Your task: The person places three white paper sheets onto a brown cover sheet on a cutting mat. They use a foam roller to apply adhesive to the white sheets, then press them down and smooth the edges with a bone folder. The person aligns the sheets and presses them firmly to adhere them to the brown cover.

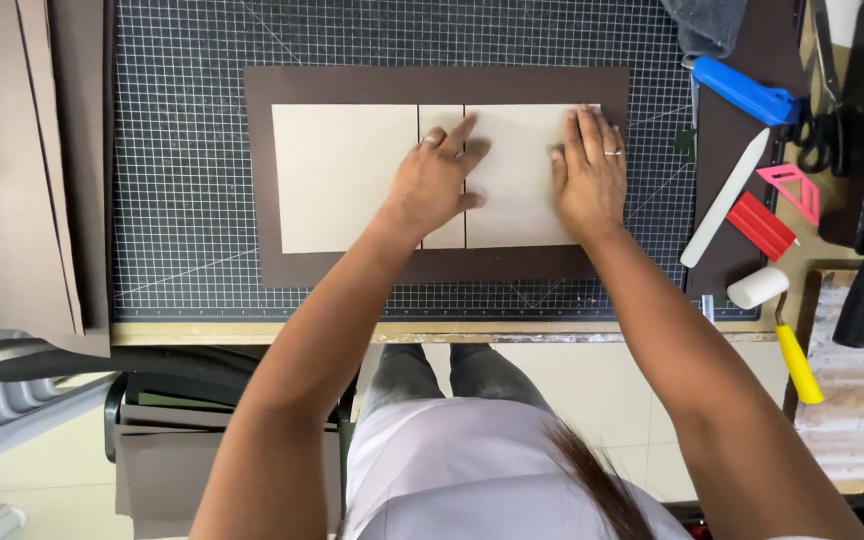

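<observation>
Your left hand [435, 180] lies flat, fingers spread, on the narrow cream board strip [441, 140]; your right hand [589, 172] presses open-palmed on the right cream board panel [517, 175]. Neither grips anything. A wider cream panel [342, 178] sits beside your left hand, all on a brown sheet [262, 180].

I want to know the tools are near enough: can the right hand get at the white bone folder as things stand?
Probably yes. The right hand lies flat on the beige board, and the white bone folder lies just beside it on the brown strip, with nothing between them.
</observation>
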